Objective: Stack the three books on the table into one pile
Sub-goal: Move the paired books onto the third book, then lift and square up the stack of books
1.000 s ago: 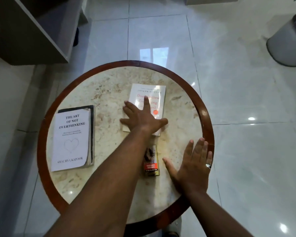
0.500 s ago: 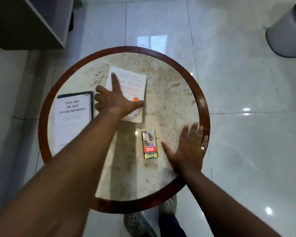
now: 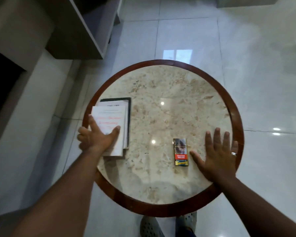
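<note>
At the left edge of the round marble table [image 3: 169,93] lies a pile of books. A white book with red lettering [image 3: 109,119] is on top. Under it show the top edge of another white book [image 3: 114,104] and the dark cover of a bottom book [image 3: 129,115]. My left hand [image 3: 96,138] grips the top book, thumb on its cover and fingers around its left side. My right hand [image 3: 217,156] rests flat on the table at the right, fingers spread, holding nothing.
A small cigarette pack [image 3: 180,152] lies just left of my right thumb. The table has a raised brown wooden rim [image 3: 237,117]. A grey cabinet [image 3: 85,31] stands on the tiled floor at the upper left. My feet in grey clogs [image 3: 150,226] are under the near edge.
My left hand carried the red-lettered book from the table's middle leftwards onto the white book at the left edge. The right hand stayed flat by the pack.
</note>
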Available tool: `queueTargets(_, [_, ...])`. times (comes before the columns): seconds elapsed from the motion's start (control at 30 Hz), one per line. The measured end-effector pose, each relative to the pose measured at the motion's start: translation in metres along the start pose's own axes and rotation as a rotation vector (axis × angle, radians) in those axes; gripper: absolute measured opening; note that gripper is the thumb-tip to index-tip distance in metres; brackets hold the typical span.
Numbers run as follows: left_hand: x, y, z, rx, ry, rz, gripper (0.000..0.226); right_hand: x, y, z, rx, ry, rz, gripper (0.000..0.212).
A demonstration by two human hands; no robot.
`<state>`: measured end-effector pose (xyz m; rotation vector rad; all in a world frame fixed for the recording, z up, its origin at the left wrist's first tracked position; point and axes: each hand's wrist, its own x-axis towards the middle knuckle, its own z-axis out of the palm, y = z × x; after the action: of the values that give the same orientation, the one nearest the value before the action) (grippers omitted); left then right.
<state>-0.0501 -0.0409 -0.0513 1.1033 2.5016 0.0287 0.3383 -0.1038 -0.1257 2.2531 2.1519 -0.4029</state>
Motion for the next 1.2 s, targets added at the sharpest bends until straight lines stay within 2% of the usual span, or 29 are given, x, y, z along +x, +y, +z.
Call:
queueTargets(0.23, [0.011, 0.018, 0.027, -0.009, 0.111, -0.113, 0.116, 0.001, 0.0, 0.001, -0.042, -0.016, 0.023, 0.102])
queueTargets(0.37, [0.027, 0.033, 0.026, -0.064, 0.109, -0.123, 0.12, 0.003, 0.001, 0.003, -0.045, 0.021, 0.015, 0.102])
queueTargets(0.53, [0.031, 0.036, 0.028, -0.067, 0.105, -0.181, 0.124, 0.003, 0.001, 0.002, -0.053, -0.016, 0.016, 0.102])
queueTargets(0.6, [0.028, 0.038, 0.027, -0.089, 0.09, -0.198, 0.12, 0.003, -0.001, -0.003, -0.038, -0.036, 0.026, 0.101])
queueTargets(0.7, [0.025, 0.043, 0.02, -0.16, 0.064, -0.26, 0.1, 0.01, -0.009, -0.017, 0.091, -0.02, 0.107, 0.092])
queueTargets(0.77, [0.03, 0.043, 0.014, -0.244, 0.049, -0.292, 0.086, 0.028, -0.035, -0.035, 0.295, 0.068, 0.18, 0.08])
queueTargets(0.83, [0.037, 0.042, 0.01, -0.36, 0.024, -0.274, 0.071, 0.055, -0.082, -0.05, 0.525, 0.107, 0.161, 0.065])
queueTargets(0.9, [0.042, 0.04, 0.008, -0.458, 0.01, -0.244, 0.057, 0.082, -0.144, -0.059, 0.661, 0.006, 0.086, 0.055])
queueTargets(1.0, [0.044, 0.041, 0.008, -0.494, 0.006, -0.257, 0.053, 0.1, -0.232, -0.051, 0.735, -0.269, 0.052, 0.06])
queueTargets(1.1, [0.038, 0.048, 0.011, -0.438, 0.035, -0.313, 0.064, 0.097, -0.273, -0.036, 0.789, -0.298, 0.186, 0.061])
queueTargets(1.2, [0.031, 0.046, 0.011, -0.578, -0.014, -0.292, 0.065, 0.099, -0.273, -0.031, 0.834, -0.277, 0.4, 0.071])
